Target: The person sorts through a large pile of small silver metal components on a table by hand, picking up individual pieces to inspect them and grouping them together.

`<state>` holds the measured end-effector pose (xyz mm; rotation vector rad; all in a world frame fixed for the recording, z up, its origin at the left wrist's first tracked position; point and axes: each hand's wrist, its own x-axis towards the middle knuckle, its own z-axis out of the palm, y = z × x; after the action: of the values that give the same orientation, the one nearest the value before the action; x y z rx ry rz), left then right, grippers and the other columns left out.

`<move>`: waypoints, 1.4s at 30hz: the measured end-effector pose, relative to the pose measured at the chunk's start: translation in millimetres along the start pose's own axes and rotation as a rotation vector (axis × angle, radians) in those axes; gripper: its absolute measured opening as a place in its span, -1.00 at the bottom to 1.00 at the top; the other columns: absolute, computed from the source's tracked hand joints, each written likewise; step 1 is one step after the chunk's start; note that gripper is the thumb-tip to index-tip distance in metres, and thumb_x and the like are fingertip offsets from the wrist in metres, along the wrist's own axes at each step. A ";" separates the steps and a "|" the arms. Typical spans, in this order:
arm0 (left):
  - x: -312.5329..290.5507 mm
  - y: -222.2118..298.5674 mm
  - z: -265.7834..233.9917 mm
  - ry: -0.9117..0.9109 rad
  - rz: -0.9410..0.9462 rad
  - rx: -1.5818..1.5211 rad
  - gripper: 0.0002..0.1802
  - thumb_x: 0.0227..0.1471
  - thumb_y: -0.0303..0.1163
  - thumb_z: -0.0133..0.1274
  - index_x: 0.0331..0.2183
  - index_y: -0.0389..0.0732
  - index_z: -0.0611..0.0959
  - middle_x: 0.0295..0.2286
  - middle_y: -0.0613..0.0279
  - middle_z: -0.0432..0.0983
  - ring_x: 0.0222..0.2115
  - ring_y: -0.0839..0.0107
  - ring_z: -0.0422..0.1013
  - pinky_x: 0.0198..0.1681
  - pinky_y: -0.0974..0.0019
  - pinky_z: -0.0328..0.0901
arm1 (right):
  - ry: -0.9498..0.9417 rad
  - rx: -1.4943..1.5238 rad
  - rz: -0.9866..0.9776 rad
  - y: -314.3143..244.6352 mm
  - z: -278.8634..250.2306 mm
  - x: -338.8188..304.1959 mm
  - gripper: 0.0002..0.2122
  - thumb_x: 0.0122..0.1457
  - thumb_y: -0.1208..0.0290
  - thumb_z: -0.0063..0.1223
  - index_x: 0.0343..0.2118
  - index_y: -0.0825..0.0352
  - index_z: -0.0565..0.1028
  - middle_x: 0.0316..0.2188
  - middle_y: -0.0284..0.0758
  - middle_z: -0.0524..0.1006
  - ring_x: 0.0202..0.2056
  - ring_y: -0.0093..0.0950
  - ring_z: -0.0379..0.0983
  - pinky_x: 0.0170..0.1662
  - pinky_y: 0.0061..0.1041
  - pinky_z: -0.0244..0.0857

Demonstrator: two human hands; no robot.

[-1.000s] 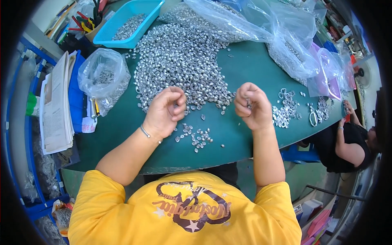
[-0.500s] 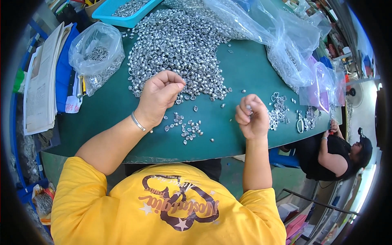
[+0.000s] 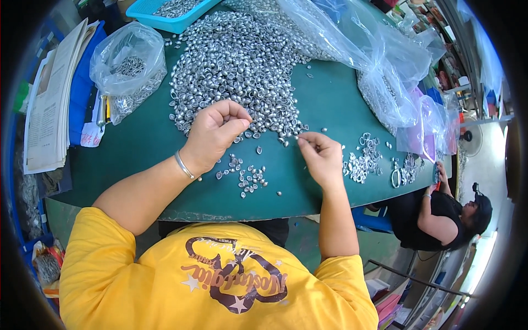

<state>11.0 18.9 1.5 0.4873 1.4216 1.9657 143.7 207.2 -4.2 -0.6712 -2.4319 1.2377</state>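
Note:
A broad heap of small silver-grey oval metal pieces (image 3: 236,66) spreads over the green tabletop; many are hollow on one side. At its near edge my left hand (image 3: 217,132), with a metal bangle on the wrist, is closed in a pinch, and what its fingertips hold is too small to name. My right hand (image 3: 322,157) pinches thumb to forefinger at the heap's right near corner, touching or nearly touching the pieces there. Whether a piece is between those fingertips cannot be made out. A small scatter of metal pieces (image 3: 252,180) lies between my forearms.
Silver link-like parts (image 3: 363,160) lie right of my right hand. Clear bags of metal parts stand at left (image 3: 127,74) and right (image 3: 379,88). A turquoise basket (image 3: 170,23) is at the back, papers (image 3: 52,104) at the left. Another person (image 3: 434,214) sits at the right.
My right hand has come left and forward from above the table to the heap's edge, its curled fingers now in a pinch. The left hand stays nearly in place.

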 end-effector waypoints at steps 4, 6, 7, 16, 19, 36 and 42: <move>0.1 1.1 0.7 -0.004 -0.001 -0.022 -0.96 -0.05 -0.55 -0.06 -0.44 -0.27 0.48 -0.69 0.48 0.22 -0.76 0.76 0.01 -0.73 0.63 -0.13 | -0.248 1.252 0.365 -1.9 -26.3 8.4 -0.89 -0.05 0.57 0.01 -0.45 0.49 0.45 -0.69 -0.38 0.39 -0.77 -0.71 0.08 -0.77 -0.72 -0.18; 0.3 0.3 -0.4 0.000 -0.007 -0.017 -0.96 -0.05 -0.55 -0.06 -0.44 -0.27 0.48 -0.69 0.49 0.22 -0.76 0.76 0.01 -0.73 0.63 -0.13 | -0.205 0.984 0.373 -7.7 -22.4 10.2 -0.90 -0.03 0.54 0.02 -0.45 0.47 0.49 -0.69 -0.41 0.41 -0.74 -0.74 0.12 -0.72 -0.76 -0.10; 0.4 0.4 -0.3 0.002 -0.004 -0.014 -0.96 -0.05 -0.55 -0.06 -0.44 -0.27 0.48 -0.69 0.49 0.22 -0.76 0.76 0.01 -0.73 0.62 -0.13 | -0.192 0.751 0.351 -10.5 -17.4 11.2 -0.89 -0.03 0.53 0.03 -0.45 0.46 0.50 -0.68 -0.39 0.42 -0.73 -0.73 0.15 -0.71 -0.76 -0.05; 1.6 0.3 0.1 -0.012 0.016 -0.018 -0.96 -0.06 -0.54 -0.05 -0.44 -0.27 0.48 -0.69 0.48 0.22 -0.76 0.76 0.01 -0.74 0.62 -0.13 | -0.111 -0.485 -0.160 -34.9 9.7 10.6 -0.91 -0.04 0.45 0.05 -0.47 0.31 0.54 -0.49 -0.20 0.51 -0.43 -0.22 0.45 -0.33 -0.37 0.32; 1.1 -1.7 -1.7 -0.006 0.009 0.013 -0.95 -0.06 -0.54 -0.06 -0.44 -0.27 0.48 -0.69 0.48 0.22 -0.75 0.76 0.03 -0.73 0.62 -0.11 | -0.163 -0.549 -0.216 -38.2 10.5 12.7 -0.91 -0.04 0.46 0.03 -0.46 0.30 0.54 -0.46 -0.20 0.51 -0.41 -0.23 0.45 -0.32 -0.35 0.33; 2.8 -2.1 -3.6 -0.010 0.012 -0.004 -0.96 -0.04 -0.54 -0.07 -0.44 -0.27 0.48 -0.69 0.49 0.22 -0.75 0.77 0.02 -0.73 0.62 -0.12 | -0.199 0.498 0.265 -19.2 -6.5 23.0 -0.90 0.02 0.48 -0.01 -0.50 0.40 0.46 -0.65 -0.39 0.38 -0.71 -0.62 0.19 -0.69 -0.69 0.05; 3.2 -4.3 -2.7 -0.024 0.000 0.005 -0.96 -0.04 -0.54 -0.08 -0.44 -0.27 0.47 -0.70 0.49 0.20 -0.76 0.77 0.00 -0.74 0.62 -0.14 | -0.158 0.766 0.323 -2.3 -40.2 25.5 -0.89 0.03 0.49 0.03 -0.52 0.44 0.46 -0.75 -0.41 0.34 -0.77 -0.68 0.10 -0.72 -0.74 -0.07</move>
<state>8.2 20.1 -3.7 0.5112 1.4125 1.9505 141.3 246.7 22.5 -0.7484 -1.7472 2.2324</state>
